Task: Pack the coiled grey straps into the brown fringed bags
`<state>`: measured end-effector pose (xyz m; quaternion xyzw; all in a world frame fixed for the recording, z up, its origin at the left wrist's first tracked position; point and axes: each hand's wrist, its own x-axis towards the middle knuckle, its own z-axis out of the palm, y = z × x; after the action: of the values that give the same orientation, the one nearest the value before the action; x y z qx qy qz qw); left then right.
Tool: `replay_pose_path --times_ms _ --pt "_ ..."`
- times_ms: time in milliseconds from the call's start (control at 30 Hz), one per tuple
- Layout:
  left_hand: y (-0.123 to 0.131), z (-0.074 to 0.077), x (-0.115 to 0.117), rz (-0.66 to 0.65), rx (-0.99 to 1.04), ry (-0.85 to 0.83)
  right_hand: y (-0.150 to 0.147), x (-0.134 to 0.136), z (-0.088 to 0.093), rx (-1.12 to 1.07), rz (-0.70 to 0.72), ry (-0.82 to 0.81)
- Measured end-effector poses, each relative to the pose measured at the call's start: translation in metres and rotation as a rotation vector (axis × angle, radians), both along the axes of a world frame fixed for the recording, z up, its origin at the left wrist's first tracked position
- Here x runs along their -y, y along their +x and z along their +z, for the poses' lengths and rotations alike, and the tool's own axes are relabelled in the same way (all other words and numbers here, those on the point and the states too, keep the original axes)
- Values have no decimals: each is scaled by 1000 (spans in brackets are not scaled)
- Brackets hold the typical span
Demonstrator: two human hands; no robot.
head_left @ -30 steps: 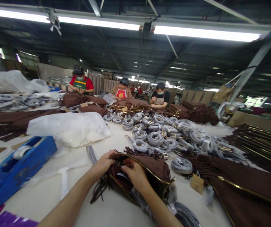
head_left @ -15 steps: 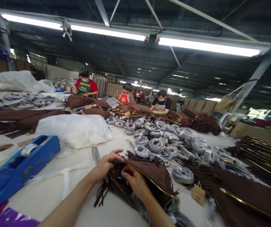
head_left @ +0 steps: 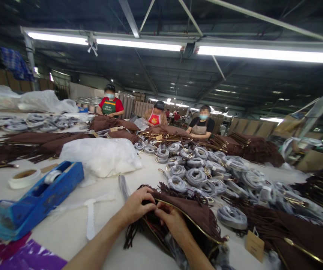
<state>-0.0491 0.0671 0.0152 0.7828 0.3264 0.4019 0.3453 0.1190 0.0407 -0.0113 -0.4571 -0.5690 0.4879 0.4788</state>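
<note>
A brown fringed bag (head_left: pixel 192 208) lies on the table in front of me, its gold zipper undone and its mouth gaping. My left hand (head_left: pixel 140 202) is closed on the far left corner of that mouth, thumb bent over the edge. Reaching into the opening, my right hand (head_left: pixel 174 221) has its fingers pinched together close to the left thumb. What lies between the right fingertips is too hidden to make out. Plastic-wrapped material (head_left: pixel 175 247) shows in the bag below my right wrist.
Coiled grey wrapped straps (head_left: pixel 196 176) cover the table beyond the bag. At left are a blue tape dispenser (head_left: pixel 40 202), a tape roll (head_left: pixel 24 178) and a white plastic bundle (head_left: pixel 102 155). Another brown bag (head_left: pixel 304 240) with a tag lies right. Several co-workers (head_left: pixel 200 125) stand across the table.
The view has turned slightly left, so things sit farther right. Both hands have come together at the bag's edge, the right fingers now beside the left thumb.
</note>
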Motion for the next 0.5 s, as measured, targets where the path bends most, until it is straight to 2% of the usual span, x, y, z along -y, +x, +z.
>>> replay_pose_path --times_ms 100,200,267,400,500 --pt "7 -2 2 26 33 -8 -1 -1 -2 9 -31 18" --pt "10 -3 3 42 75 -39 -1 7 4 47 -42 57" --pt "9 -2 3 48 101 -59 1 17 12 213 -67 151" --pt "6 7 4 55 190 -112 11 40 28 760 -151 412" --pt "7 18 10 98 224 -104 19 49 35 813 -119 559"
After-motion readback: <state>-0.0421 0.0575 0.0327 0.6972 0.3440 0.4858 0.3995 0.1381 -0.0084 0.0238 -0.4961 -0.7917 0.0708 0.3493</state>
